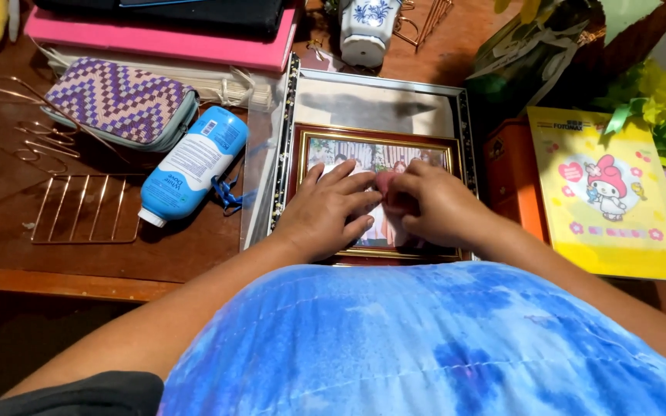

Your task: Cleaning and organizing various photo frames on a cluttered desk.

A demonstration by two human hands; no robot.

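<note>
Framed photo (375, 154) lies under both hands: left hand (329, 209), right hand (433, 204).

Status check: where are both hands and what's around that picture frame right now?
Left hand flat on framed photo. Right hand pressing small pink wad on its glass. Blue bottle lying to the left, yellow booklet right.

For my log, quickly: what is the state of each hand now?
Left hand: open, flat on the photo frame.
Right hand: curled on a pink cloth, pressing it on the frame.
</note>
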